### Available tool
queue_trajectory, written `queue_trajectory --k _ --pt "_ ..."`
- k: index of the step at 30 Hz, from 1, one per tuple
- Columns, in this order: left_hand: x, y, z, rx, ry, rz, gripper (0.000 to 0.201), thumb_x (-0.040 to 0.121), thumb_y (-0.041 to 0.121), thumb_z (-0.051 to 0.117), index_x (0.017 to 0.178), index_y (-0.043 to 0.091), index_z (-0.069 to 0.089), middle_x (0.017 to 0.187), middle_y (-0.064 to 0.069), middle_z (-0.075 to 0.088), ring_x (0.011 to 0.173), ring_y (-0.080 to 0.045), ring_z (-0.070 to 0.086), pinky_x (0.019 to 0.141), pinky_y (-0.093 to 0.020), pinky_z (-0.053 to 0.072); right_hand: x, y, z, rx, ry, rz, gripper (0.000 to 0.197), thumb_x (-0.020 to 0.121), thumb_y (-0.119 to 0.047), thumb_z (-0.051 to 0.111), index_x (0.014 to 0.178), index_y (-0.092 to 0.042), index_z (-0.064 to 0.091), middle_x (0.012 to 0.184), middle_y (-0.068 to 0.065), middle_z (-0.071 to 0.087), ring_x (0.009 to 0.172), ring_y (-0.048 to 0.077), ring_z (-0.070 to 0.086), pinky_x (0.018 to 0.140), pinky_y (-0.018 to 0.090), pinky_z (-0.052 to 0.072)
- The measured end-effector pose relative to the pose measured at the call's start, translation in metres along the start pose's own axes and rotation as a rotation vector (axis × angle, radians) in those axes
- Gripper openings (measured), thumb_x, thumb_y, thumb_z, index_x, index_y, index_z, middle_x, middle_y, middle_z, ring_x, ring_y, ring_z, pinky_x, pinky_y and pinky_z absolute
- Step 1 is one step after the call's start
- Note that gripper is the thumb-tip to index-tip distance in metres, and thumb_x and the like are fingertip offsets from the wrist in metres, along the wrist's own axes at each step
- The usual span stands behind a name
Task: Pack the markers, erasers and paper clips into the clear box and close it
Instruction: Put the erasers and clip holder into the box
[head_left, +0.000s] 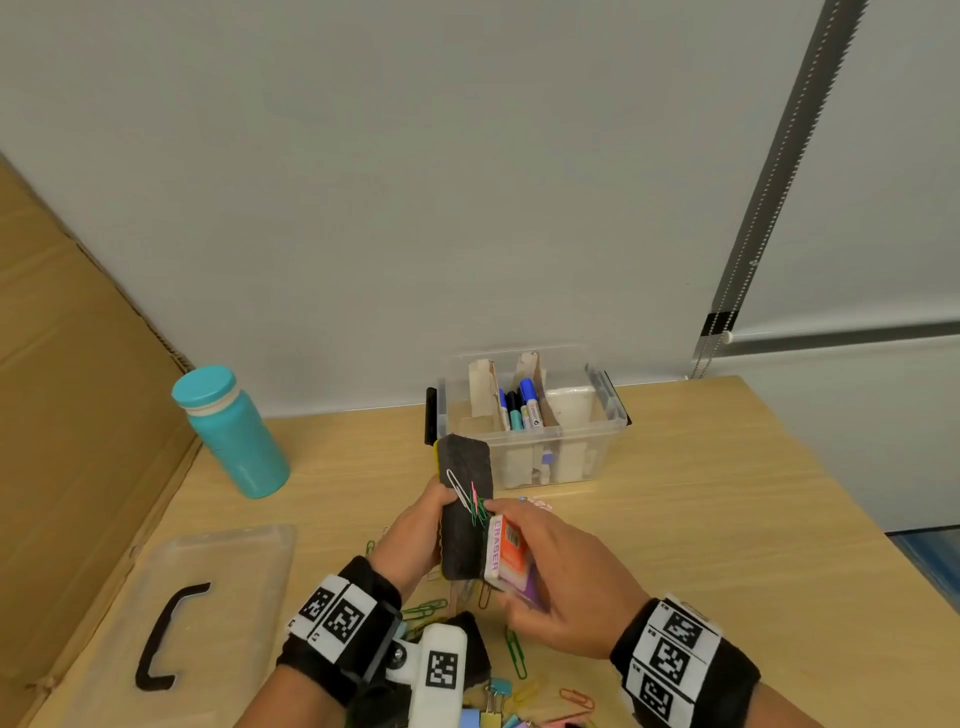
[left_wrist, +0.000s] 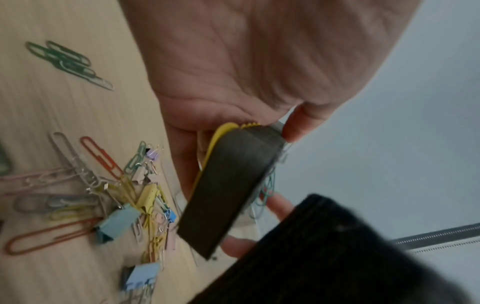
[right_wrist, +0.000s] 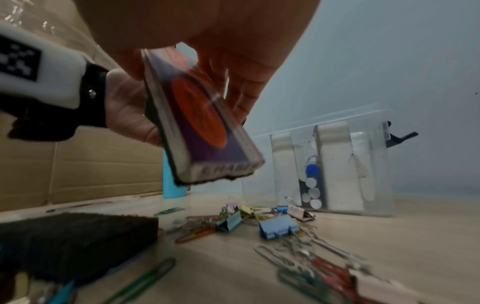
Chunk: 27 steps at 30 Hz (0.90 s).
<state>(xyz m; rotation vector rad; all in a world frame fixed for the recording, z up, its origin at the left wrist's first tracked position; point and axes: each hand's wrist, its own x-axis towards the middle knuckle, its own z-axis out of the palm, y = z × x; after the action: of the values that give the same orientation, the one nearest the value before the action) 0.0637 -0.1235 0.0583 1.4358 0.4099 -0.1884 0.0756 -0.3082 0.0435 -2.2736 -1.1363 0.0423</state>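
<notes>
My left hand grips a black felt eraser with a yellow back, held upright above the table. Several paper clips cling to its felt face. My right hand holds a purple and orange eraser marked ERASER, pressed against the black one's lower side. The wrist views show the black eraser in my left palm and the purple eraser. The clear box stands open behind, with markers upright in its middle compartment. Loose paper clips and binder clips lie below my hands.
The box's clear lid with a black handle lies at the left front. A teal bottle stands by a cardboard sheet. Another black eraser lies on the table near the clips. A wall is close behind the box.
</notes>
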Motion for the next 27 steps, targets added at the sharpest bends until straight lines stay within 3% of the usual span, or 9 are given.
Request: queue_trajectory --k 3,7,10,13,15,18,20,25,27 --pt "0.001 0.001 0.004 -0.013 0.023 0.015 0.027 0.098 0.020 0.034 0.098 0.025 0.060 0.099 -0.005 0.068 0.094 -0.018 0.062 0.089 -0.036 0.048 -0.008 0.009 0.006 -0.092 0.001 -0.020 0.066 0.082 -0.054 0.049 0.139 -0.027 0.031 0.125 -0.010 0.050 0.107 0.005 0.047 0.093 0.023 0.041" --pt "0.001 -0.001 0.010 0.016 0.057 0.026 0.025 0.099 0.023 0.032 0.104 0.026 0.056 0.107 -0.007 0.065 0.099 -0.020 0.061 0.085 -0.035 0.050 -0.016 0.019 0.005 -0.126 -0.019 -0.028 0.066 0.083 -0.055 0.049 0.139 -0.024 0.030 0.121 -0.006 0.054 0.101 0.004 0.046 0.089 0.017 0.035" --pt "0.000 -0.006 0.017 0.022 0.067 0.003 0.025 0.098 0.024 0.033 0.108 0.022 0.056 0.112 -0.010 0.064 0.101 -0.020 0.061 0.085 -0.033 0.049 -0.012 0.020 0.001 -0.059 0.034 -0.048 0.059 0.080 -0.050 0.052 0.129 -0.026 0.030 0.111 -0.006 0.053 0.093 0.005 0.047 0.083 0.022 0.044" --pt "-0.001 -0.008 0.023 0.000 0.070 0.007 0.029 0.097 0.023 0.034 0.109 0.013 0.059 0.107 -0.011 0.065 0.094 -0.017 0.060 0.078 -0.028 0.048 -0.008 0.022 0.004 -0.068 0.050 -0.100 0.068 0.081 -0.051 0.053 0.137 -0.021 0.028 0.135 -0.003 0.044 0.121 0.010 0.043 0.105 0.025 0.037" --pt "-0.002 -0.007 0.026 -0.013 0.081 0.024 0.027 0.098 0.022 0.034 0.103 0.015 0.059 0.102 -0.010 0.065 0.090 -0.016 0.060 0.078 -0.029 0.048 -0.009 0.025 0.006 -0.069 0.016 -0.110 0.073 0.083 -0.052 0.051 0.143 -0.017 0.025 0.145 -0.002 0.036 0.131 0.008 0.036 0.109 0.022 0.029" --pt "-0.004 -0.003 0.027 -0.008 0.094 0.068 0.026 0.099 0.022 0.031 0.098 0.025 0.057 0.100 -0.005 0.064 0.092 -0.016 0.060 0.082 -0.031 0.048 -0.015 0.029 0.006 -0.092 -0.029 -0.107 0.064 0.085 -0.054 0.050 0.134 -0.019 0.030 0.124 -0.002 0.049 0.106 0.008 0.047 0.092 0.018 0.036" --pt "-0.003 -0.002 0.027 -0.024 0.101 0.088 0.027 0.100 0.022 0.030 0.098 0.027 0.057 0.097 -0.003 0.065 0.091 -0.015 0.061 0.079 -0.030 0.050 -0.019 0.032 0.004 -0.105 -0.046 -0.131 0.055 0.084 -0.052 0.049 0.126 -0.021 0.030 0.114 -0.002 0.050 0.096 0.008 0.046 0.085 0.017 0.034" --pt "-0.002 -0.007 0.033 0.019 0.109 0.060 0.024 0.099 0.020 0.030 0.097 0.024 0.053 0.099 -0.008 0.063 0.087 -0.013 0.060 0.070 -0.026 0.048 -0.019 0.038 0.003 -0.113 0.002 -0.146 0.067 0.081 -0.050 0.052 0.134 -0.018 0.024 0.144 0.007 0.037 0.129 0.014 0.040 0.108 0.023 0.030" --pt "-0.001 -0.008 0.038 0.027 0.099 0.058 0.023 0.099 0.019 0.030 0.097 0.021 0.053 0.094 -0.006 0.062 0.083 -0.012 0.059 0.065 -0.020 0.049 -0.016 0.035 0.003 -0.090 -0.002 -0.169 0.068 0.082 -0.048 0.052 0.135 -0.018 0.023 0.150 0.007 0.029 0.133 0.013 0.036 0.110 0.025 0.029"
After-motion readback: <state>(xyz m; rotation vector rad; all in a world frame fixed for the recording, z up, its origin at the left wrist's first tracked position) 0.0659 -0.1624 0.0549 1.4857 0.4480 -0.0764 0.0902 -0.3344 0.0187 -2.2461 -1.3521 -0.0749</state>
